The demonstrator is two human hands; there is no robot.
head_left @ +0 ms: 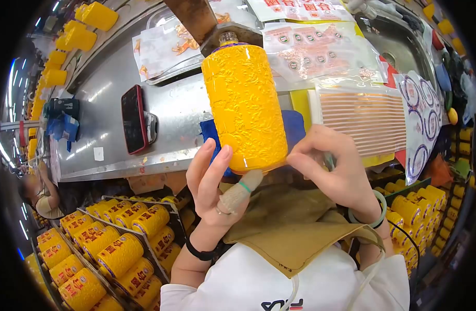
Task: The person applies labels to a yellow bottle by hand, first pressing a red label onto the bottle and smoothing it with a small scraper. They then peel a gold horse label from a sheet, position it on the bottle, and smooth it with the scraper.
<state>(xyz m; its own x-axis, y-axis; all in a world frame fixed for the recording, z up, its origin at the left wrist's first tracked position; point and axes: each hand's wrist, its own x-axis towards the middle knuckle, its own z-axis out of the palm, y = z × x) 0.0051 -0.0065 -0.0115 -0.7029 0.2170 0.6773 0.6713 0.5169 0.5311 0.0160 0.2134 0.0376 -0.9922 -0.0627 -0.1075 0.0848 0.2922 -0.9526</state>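
Note:
A yellow embossed bottle (pixel 244 103) leans neck-away, its clear glass neck resting in a notched metal bracket (pixel 196 23). My left hand (pixel 220 189) is at the bottle's lower left, its thumb pressed to the base and two fingers raised along the side. That thumb wears a pale wrap with a green band. At the lower right of the base, my right hand (pixel 334 168) pinches thumb and forefinger together. A thin copper-coloured strip (pixel 269 168) runs along the base edge to those fingertips. Right of the bottle lies a sheet of copper-coloured strips (pixel 360 124).
A phone (pixel 134 119) lies on the metal table (pixel 173 116) at left. Printed sticker sheets (pixel 321 49) and a tray (pixel 168 72) are behind the bottle. Racks of yellow bottles (pixel 108 254) stand on both sides. Another person (pixel 43 192) is at far left.

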